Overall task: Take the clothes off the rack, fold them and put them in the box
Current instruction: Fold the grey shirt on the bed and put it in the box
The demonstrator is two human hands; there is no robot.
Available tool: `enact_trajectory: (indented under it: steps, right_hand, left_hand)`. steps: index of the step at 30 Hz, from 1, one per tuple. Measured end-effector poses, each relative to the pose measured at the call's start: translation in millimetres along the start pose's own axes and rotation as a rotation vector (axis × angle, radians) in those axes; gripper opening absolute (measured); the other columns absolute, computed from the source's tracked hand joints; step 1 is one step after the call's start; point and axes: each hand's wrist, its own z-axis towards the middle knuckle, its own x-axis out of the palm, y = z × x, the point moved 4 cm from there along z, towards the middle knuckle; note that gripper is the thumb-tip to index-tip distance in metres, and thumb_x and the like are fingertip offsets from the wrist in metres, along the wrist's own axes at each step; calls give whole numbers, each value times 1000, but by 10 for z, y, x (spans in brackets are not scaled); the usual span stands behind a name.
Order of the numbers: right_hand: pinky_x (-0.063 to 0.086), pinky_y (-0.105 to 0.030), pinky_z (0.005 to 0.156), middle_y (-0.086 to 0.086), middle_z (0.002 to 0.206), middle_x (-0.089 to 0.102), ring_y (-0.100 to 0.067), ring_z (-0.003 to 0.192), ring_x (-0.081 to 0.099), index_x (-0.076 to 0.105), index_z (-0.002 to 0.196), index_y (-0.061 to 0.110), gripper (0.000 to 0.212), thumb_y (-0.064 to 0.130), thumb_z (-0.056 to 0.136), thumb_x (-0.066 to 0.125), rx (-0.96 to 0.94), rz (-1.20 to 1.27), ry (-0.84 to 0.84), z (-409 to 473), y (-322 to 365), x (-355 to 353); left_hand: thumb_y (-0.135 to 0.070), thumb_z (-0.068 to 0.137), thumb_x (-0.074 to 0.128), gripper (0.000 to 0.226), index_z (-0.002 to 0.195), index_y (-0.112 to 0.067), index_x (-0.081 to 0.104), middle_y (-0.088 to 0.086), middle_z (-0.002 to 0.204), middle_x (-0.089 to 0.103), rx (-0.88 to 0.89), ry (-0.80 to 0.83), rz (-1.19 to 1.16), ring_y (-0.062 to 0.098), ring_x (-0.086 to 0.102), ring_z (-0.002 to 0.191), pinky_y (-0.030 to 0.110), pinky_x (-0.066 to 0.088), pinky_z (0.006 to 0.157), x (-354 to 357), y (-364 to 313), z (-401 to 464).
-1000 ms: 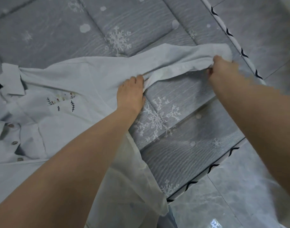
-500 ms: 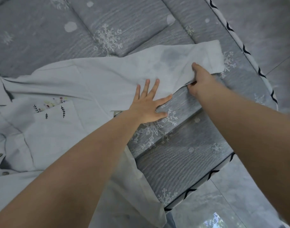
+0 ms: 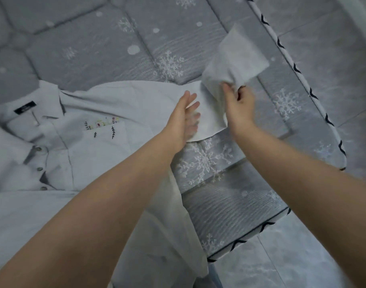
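A pale grey-white button shirt (image 3: 107,146) with small embroidered flowers and a black collar label lies spread on a grey snowflake-patterned mat (image 3: 107,48). My right hand (image 3: 239,107) grips the shirt's sleeve (image 3: 234,57) near its end and holds it lifted and bent back over the shirt. My left hand (image 3: 187,117) stands edge-down with straight fingers on the sleeve near the shoulder, at the crease. No rack or box is in view.
The mat's white border with black chevrons (image 3: 298,73) runs along the right and bottom right. Beyond it lies grey marbled floor tile (image 3: 282,262). The shirt's lower hem drapes over the mat's near corner.
My right hand has lifted the sleeve end off the mat and swung it up and inward. My left hand turned from flat and spread to edge-down on the sleeve.
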Motion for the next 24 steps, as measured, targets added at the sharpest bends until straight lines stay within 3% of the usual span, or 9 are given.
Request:
enact_trajectory:
  steps: [4,6,8,10,13,16,18,20,24]
  right_hand:
    - [50,-18,77,6,88,68,1,80,63,65,96,20,11,17,100,56,-90,-50,276,-619,169,438]
    - [55,-29,84,3,95,71,-7,91,67,66,104,18,14,15,100,53,-142,-122,434,-900,135,647]
    - [53,-43,97,-3,116,70,-17,111,65,65,118,12,26,7,97,49,-281,-211,618,-1199,83,888]
    - [38,-41,115,-6,144,55,-18,137,47,61,132,7,41,1,93,48,-451,-330,746,-1482,40,1097]
    - [28,-40,117,-12,153,43,-24,146,33,54,141,10,48,0,95,48,-657,-470,877,-1931,-29,1351]
    - [22,-50,117,-6,158,36,-25,150,24,45,148,24,55,10,95,39,-681,-634,1021,-2309,-228,1551]
    - [13,-52,122,2,162,26,-21,153,12,36,153,33,61,19,94,28,-688,-757,1114,-2485,-373,1637]
    - [11,-55,122,5,164,22,-21,154,7,30,154,34,60,15,97,32,-745,-836,1193,-2701,-488,1738]
    - [10,-53,123,6,165,16,-25,154,6,24,156,36,65,10,98,38,-785,-939,1287,-3075,-617,1871]
  left_hand:
    - [-67,92,39,60,135,-28,55,3,132,62,67,2,-259,27,61,118,53,43,105,-344,-156,-354]
    - [-73,89,39,69,135,-24,55,7,130,64,83,39,-395,30,62,116,55,48,98,-538,-207,-530]
    - [-77,84,39,78,132,-18,55,8,123,61,90,50,-517,28,55,115,54,47,98,-814,-248,-745]
    - [-77,80,42,75,123,-17,53,10,114,55,98,100,-585,30,47,115,48,43,103,-1084,-274,-984]
    - [-83,74,43,89,139,-23,43,7,141,41,103,172,-643,28,37,134,45,26,115,-1485,-215,-1413]
    - [-89,72,39,101,150,-26,36,4,152,40,104,33,-661,32,54,125,47,41,106,-1942,-55,-1768]
    - [-88,75,35,96,144,-22,46,3,143,51,93,-124,-638,32,65,104,46,48,91,-2236,98,-1962]
    - [-82,83,31,88,137,-17,55,11,135,60,109,-56,-580,33,64,114,47,46,98,-2473,209,-2177]
    - [-36,94,45,48,128,-6,60,16,124,65,9,-190,-484,30,66,107,40,49,96,-3011,560,-2374]
